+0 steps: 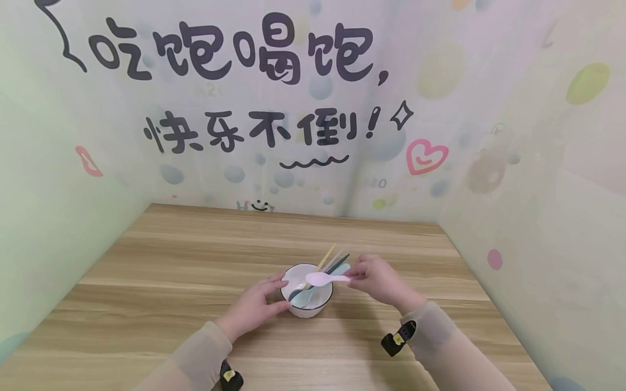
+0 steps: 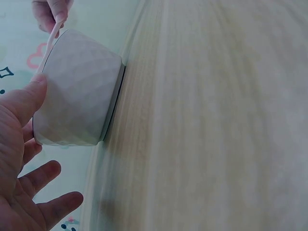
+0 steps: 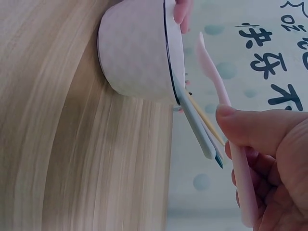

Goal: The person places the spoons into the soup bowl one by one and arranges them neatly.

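Observation:
A white bowl (image 1: 306, 311) with a dark rim stands on the wooden table (image 1: 195, 260). A pale blue spoon (image 1: 303, 296) and several chopsticks (image 1: 332, 259) lean out of it toward the far right. My left hand (image 1: 254, 307) steadies the bowl (image 2: 77, 103) from the left, thumb and fingers against its wall. My right hand (image 1: 379, 278) pinches the handle of a pink spoon (image 1: 325, 279) held level over the bowl's rim. In the right wrist view the pink spoon (image 3: 226, 115) sits under my thumb, beside the bowl (image 3: 137, 48) and the chopsticks (image 3: 204, 125).
Decorated panels with black lettering (image 1: 235, 54) wall in the table on the left, back and right. Bare wood surrounds the bowl on all sides. Black wrist-worn cameras (image 1: 398, 338) sit on both sleeves.

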The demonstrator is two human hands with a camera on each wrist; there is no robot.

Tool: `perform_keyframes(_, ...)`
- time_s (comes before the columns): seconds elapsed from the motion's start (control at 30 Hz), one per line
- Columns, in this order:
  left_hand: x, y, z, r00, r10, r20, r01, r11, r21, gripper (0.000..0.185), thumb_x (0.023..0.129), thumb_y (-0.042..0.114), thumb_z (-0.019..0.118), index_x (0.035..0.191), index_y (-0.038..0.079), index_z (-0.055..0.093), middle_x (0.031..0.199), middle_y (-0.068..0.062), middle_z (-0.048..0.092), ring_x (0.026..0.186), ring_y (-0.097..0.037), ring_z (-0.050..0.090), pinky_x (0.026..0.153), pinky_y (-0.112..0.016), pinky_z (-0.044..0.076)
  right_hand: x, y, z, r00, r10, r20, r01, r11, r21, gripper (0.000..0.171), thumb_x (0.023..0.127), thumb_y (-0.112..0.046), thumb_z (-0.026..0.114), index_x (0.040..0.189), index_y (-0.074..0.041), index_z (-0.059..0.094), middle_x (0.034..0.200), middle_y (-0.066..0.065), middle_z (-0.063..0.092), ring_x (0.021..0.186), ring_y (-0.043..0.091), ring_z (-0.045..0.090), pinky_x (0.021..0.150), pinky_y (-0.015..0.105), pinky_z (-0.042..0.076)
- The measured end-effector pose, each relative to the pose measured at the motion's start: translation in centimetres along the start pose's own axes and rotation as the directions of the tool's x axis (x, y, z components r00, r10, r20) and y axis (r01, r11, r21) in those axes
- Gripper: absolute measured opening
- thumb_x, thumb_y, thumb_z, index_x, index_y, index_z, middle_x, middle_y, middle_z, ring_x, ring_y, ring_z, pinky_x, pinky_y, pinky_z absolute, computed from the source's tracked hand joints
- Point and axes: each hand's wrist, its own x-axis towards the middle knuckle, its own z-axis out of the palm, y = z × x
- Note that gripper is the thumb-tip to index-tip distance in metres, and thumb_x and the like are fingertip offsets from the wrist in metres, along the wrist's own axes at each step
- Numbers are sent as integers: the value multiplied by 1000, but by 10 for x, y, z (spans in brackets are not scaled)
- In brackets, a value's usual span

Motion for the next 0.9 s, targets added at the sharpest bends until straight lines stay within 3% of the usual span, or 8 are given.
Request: perform_keyframes(0.9, 0, -2, 0, 1000, 24, -9, -24, 1000, 5, 54, 83, 33, 76, 127, 4, 62, 146, -6, 46, 135, -31, 40, 109, -50, 33, 8, -7, 13, 987, -143, 72, 149, 985, -90, 13, 77, -6, 79, 88, -11, 78, 74, -12, 52, 71, 6, 45, 63, 22, 41)
